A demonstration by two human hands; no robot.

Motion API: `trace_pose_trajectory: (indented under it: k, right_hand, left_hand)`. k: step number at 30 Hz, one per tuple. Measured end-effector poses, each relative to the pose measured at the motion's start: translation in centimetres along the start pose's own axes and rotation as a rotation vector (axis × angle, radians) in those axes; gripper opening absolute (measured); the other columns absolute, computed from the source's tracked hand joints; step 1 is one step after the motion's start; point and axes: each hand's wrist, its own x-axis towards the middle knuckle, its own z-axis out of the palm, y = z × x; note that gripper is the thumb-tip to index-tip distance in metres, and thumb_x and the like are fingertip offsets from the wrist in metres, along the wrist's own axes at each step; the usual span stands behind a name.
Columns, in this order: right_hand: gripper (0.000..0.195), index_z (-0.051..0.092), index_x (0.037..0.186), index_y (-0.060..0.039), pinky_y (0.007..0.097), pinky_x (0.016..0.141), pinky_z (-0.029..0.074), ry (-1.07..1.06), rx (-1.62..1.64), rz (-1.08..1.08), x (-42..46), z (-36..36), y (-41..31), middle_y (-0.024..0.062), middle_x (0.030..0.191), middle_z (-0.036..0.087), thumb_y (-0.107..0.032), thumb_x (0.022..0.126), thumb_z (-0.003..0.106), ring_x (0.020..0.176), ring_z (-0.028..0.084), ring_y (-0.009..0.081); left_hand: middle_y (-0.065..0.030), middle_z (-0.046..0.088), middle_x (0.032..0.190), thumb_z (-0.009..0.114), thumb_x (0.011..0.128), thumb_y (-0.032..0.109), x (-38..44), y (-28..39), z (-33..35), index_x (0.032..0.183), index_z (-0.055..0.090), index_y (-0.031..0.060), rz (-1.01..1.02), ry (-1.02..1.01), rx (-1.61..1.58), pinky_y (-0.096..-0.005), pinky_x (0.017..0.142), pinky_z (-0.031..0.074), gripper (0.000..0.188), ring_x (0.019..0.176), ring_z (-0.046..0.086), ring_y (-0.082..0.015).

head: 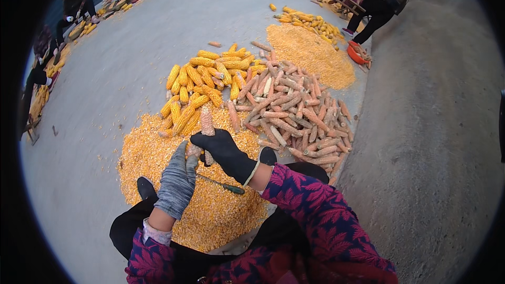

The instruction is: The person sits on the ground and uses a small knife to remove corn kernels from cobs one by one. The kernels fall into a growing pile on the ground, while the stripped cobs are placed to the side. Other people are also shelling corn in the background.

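My right hand (227,154), in a black glove, grips a bare pinkish corn cob (207,120) that stands nearly upright. In my left hand (177,183), gloved in grey knit, is another cob (193,150), pressed against the first; how much grain it still bears is partly hidden by my fingers. Both hands are over a broad heap of loose corn kernels (146,152) between my feet. A screwdriver (232,189) with a green handle lies on the kernels below my right wrist. Just beyond the hands are yellow ears of corn (203,69), piled on the heap's far edge.
Stripped cobs (292,110) form a large pile to the right. Behind it lie a second kernel heap (311,53) and more yellow ears (309,21). A person (378,2) stands near an orange basin (357,54) at the upper right. Other people sit along the left wall.
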Motion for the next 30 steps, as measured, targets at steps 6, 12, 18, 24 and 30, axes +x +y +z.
trace_pose_trajectory:
  k: [6, 12, 18, 24, 30]
  right_hand:
    - [0.019, 0.059, 0.081, -0.002, 0.0254, 0.046, 0.043, 0.013, -0.033, -0.008, -0.4, 0.5, -0.1, 0.0021, 0.065, 0.056, -0.021, 0.08, 0.064, 0.053, 0.053, 0.01]
    - [0.024, 0.059, 0.084, -0.0015, 0.026, 0.047, 0.045, -0.012, -0.008, 0.033, 0.2, -0.1, 0.2, 0.004, 0.066, 0.057, -0.024, 0.079, 0.065, 0.052, 0.054, 0.0125]
    - [0.023, 0.061, 0.087, -0.0011, 0.0257, 0.049, 0.045, -0.046, 0.12, 0.04, 0.3, -0.6, 0.1, 0.0039, 0.069, 0.059, -0.023, 0.08, 0.064, 0.055, 0.056, 0.0122]
    - [0.022, 0.061, 0.088, -0.0008, 0.0254, 0.052, 0.044, -0.027, -0.032, 0.01, 0.2, 0.2, -0.1, 0.0024, 0.071, 0.058, -0.022, 0.08, 0.063, 0.059, 0.054, 0.0104]
    - [0.024, 0.062, 0.084, -0.0016, 0.0256, 0.051, 0.043, -0.048, -0.131, -0.005, 0.2, 0.0, -0.5, 0.0016, 0.068, 0.057, -0.024, 0.077, 0.065, 0.057, 0.053, 0.0093]
  left_hand:
    - [-0.0261, 0.059, 0.1, 0.042, 0.093, 0.026, 0.1, -0.2, 0.1, 0.115, 0.051, 0.0005, 0.0, 0.119, 0.168, -0.043, 0.076, 0.048, 0.035, 0.091, 0.059, -0.039]
    - [-0.0131, 0.058, 0.095, 0.047, 0.092, 0.014, 1.1, -2.8, -0.3, 0.115, 0.049, 0.0011, -0.102, -0.009, -0.395, -0.0305, 0.064, 0.052, 0.026, 0.078, 0.06, -0.0216]
    - [-0.0157, 0.057, 0.106, 0.075, 0.072, 0.031, 0.4, -0.6, -0.7, 0.127, 0.041, -0.0008, -0.063, -0.061, -0.304, -0.0336, 0.081, 0.049, 0.073, 0.093, 0.058, -0.023]
    - [-0.0226, 0.055, 0.112, 0.072, 0.073, 0.036, 0.5, -0.7, -0.8, 0.124, 0.043, -0.0038, -0.052, -0.02, 0.018, -0.037, 0.09, 0.043, 0.071, 0.104, 0.055, -0.0331]
    - [-0.024, 0.057, 0.106, 0.061, 0.084, 0.029, 0.2, 0.2, -0.9, 0.117, 0.049, -0.0051, -0.032, 0.01, -0.044, -0.0375, 0.085, 0.045, 0.049, 0.098, 0.057, -0.0342]
